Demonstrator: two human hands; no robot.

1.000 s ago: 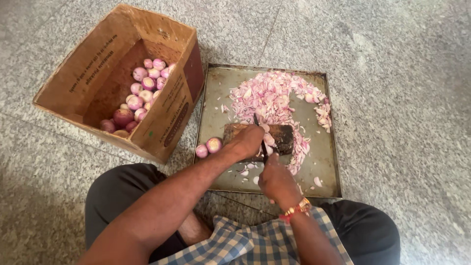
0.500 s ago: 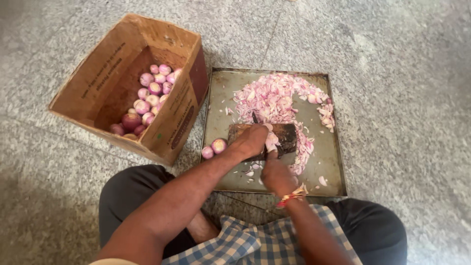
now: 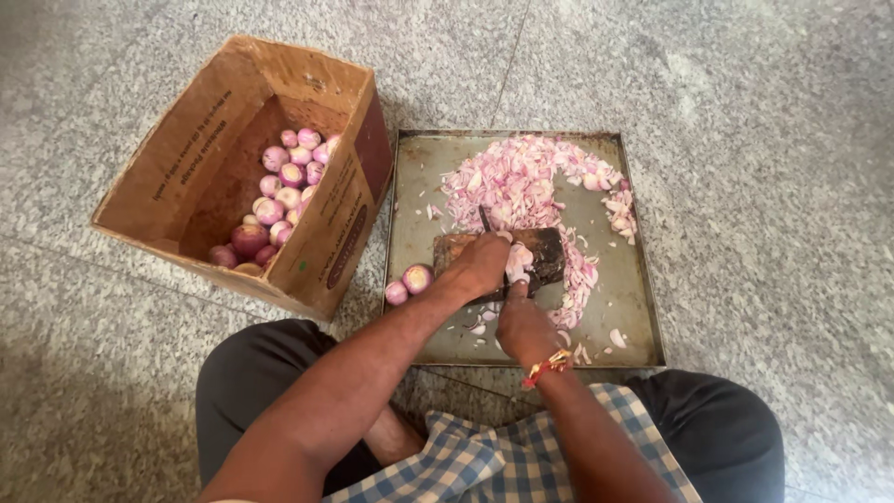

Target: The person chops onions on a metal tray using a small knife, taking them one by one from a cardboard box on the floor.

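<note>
Pink onion pieces (image 3: 518,261) sit on a dark wooden chopping block (image 3: 545,251), pinned under the left hand (image 3: 480,265), fingers curled down onto them. Right hand (image 3: 521,321) is fisted around a knife handle; the knife (image 3: 486,222) blade shows as a thin dark strip running up past the left hand's knuckles, tip toward the heap. Handle itself hidden inside the fist. Red and gold thread band (image 3: 548,366) on the right wrist.

Block lies in the middle of a square metal tray (image 3: 410,186) on the floor. Big heap of chopped onion (image 3: 512,182) fills the tray's far half and trails down the block's right side; loose bits scattered near the tray's near edge. Two peeled whole onions (image 3: 410,284) rest at the tray's left rim, just beside the left forearm.

Cardboard box (image 3: 186,149), tilted open, touches the tray's left edge; peeled onions (image 3: 284,182) piled inside it. Grey speckled granite floor (image 3: 764,140) all round. Person sits cross-legged, dark trousers, checked cloth over the lap.
</note>
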